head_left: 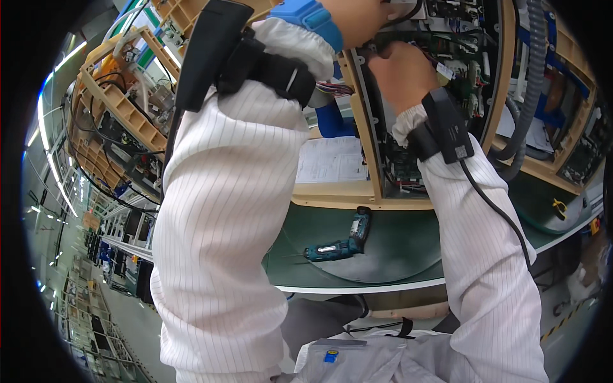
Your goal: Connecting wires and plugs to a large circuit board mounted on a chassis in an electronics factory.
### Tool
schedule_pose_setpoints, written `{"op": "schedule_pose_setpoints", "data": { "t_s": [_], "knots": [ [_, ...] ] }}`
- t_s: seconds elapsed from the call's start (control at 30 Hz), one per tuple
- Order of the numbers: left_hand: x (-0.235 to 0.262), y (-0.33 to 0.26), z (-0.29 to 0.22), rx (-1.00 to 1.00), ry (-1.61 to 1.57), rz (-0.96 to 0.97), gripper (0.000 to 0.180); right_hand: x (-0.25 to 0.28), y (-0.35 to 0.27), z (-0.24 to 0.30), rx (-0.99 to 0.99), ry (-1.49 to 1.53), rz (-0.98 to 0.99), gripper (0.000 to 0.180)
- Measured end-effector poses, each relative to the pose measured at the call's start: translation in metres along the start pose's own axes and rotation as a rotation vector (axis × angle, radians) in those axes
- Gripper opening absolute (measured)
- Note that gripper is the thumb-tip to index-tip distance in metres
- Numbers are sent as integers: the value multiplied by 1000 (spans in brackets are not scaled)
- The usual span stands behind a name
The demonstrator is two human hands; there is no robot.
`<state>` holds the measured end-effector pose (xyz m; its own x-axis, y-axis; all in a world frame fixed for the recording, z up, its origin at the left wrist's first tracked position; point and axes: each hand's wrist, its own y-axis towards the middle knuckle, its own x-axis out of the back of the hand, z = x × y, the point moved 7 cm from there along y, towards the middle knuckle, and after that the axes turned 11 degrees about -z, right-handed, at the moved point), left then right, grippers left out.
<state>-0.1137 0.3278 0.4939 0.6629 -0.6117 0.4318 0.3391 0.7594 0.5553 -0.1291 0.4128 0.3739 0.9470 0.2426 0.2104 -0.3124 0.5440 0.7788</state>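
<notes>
Overhead, both hands work at the circuit board: right hand clenched on wiring, left hand fingers unclear; drill on counter.

Green bench with a pale front edge, teal cordless driver lying on its mat near the middle, tan wooden frame standing on it behind the driver, yellow clip toward the right end
</notes>
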Motion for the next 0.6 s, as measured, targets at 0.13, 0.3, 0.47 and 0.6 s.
{"op": "schedule_pose_setpoints", "data": {
  "t_s": [0.13,0.3,0.47,0.6],
  "knots": [
    [3,-6,0,-85,-9,-66,30,-7,-2,2,-28,-14,6,33],
    [1,-3,5,137,-122,-11,33,1,-5,6,-99,-7,34,35],
    [0,-6,11,178,-47,-4,33,22,-27,17,-112,283,134,32],
    [9,-2,26,286,-360,-149,23,83,6,29,41,650,-56,32]
  ]
}}
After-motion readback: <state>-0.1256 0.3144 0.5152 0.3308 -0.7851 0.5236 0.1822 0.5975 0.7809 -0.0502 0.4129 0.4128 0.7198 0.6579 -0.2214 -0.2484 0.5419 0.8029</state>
